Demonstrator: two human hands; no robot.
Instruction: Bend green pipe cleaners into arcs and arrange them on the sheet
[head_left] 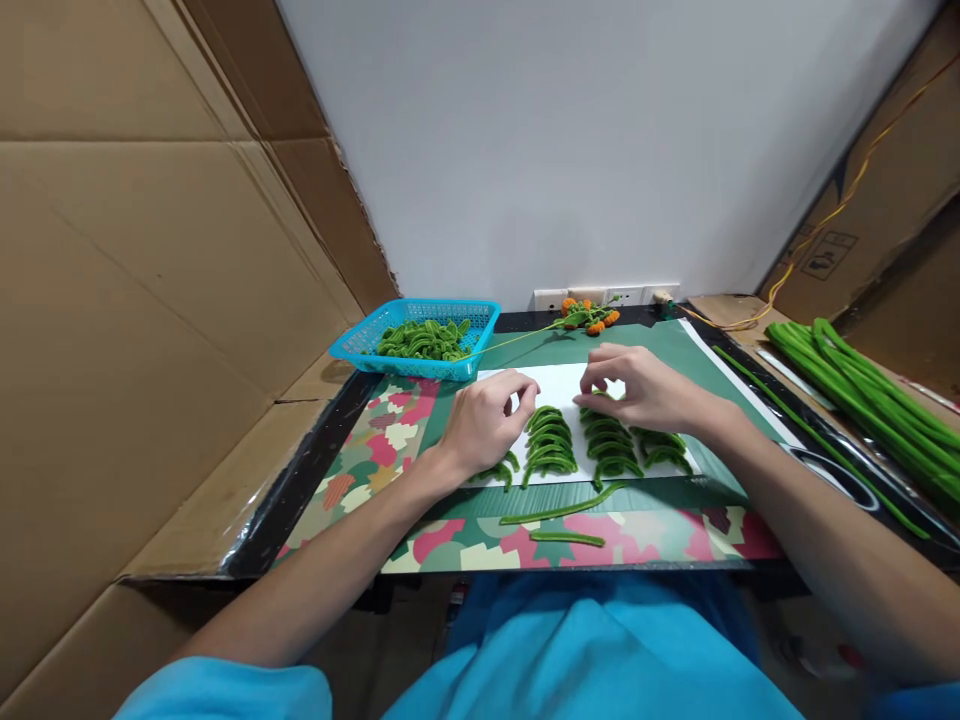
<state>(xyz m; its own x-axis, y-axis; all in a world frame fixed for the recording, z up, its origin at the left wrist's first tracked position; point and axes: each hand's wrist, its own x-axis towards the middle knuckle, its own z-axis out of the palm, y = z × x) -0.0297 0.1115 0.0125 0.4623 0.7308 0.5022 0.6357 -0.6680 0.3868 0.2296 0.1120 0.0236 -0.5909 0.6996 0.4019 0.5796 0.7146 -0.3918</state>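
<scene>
Rows of bent green pipe-cleaner arcs (pixel 550 448) lie on a white sheet (pixel 562 384) on the green mat. My left hand (pixel 486 420) rests at the left of the rows with its fingers curled, thumb against forefinger; what it pinches is hidden. My right hand (pixel 645 392) hovers over the top of the middle row (pixel 609 450), fingers bent down and touching a green arc there. A further group of arcs (pixel 663 448) lies under my right wrist. Two straight green pieces (pixel 564 510) lie in front of the sheet.
A blue basket (pixel 457 312) with green bent pieces stands at the back left. A stem with orange flowers (pixel 589 315) lies at the back. Long green pipe cleaners (pixel 862 385) lie bundled on the right. Cardboard walls flank both sides. A camouflage-patterned mat (pixel 375 450) covers the table.
</scene>
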